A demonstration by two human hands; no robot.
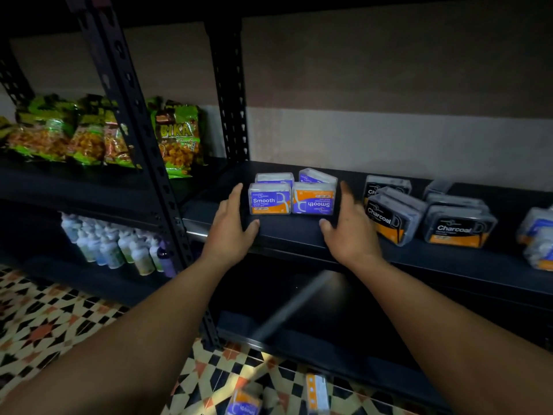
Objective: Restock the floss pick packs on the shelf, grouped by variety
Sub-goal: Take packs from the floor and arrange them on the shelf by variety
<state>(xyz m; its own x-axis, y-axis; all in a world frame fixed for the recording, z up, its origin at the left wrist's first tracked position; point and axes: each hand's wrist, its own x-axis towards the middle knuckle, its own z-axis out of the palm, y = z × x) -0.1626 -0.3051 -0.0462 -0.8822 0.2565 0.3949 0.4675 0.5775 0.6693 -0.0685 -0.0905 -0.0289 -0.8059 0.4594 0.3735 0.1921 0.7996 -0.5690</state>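
dark metal rack w/ perforated posts fills most of the view; its middle shelf carries the floss packs. below is a patterned tile floor, cream, black and orange.

on the neighbour rack at left, upper level, stand green snack bags in a row. one level lower is a cluster of small bottles w/ white caps.

on the middle shelf, right part, is a loose group of black "charcoal" packs: some lie flat, one leans tilted, not in a neat line. at the far right edge are a few more clear packs, label not readable.

left of the charcoal ones, near the shelf front, are 4 purple-orange "smooth" packs in 2 rows. front left pack stands upright, front right pack is just beside it w/ label upside down. the 2 back packs are close behind; the right one sits tilted.

left hand is spread, fingers straight along the left side of the front left pack, thumb on the shelf in front. right hand mirrors it on the right side of the front right pack. both hands flank the group, nothing is pinched; if the fingers really touch the packs, i cannot tell.

on the floor at bottom lie 2 more packs, blurred.
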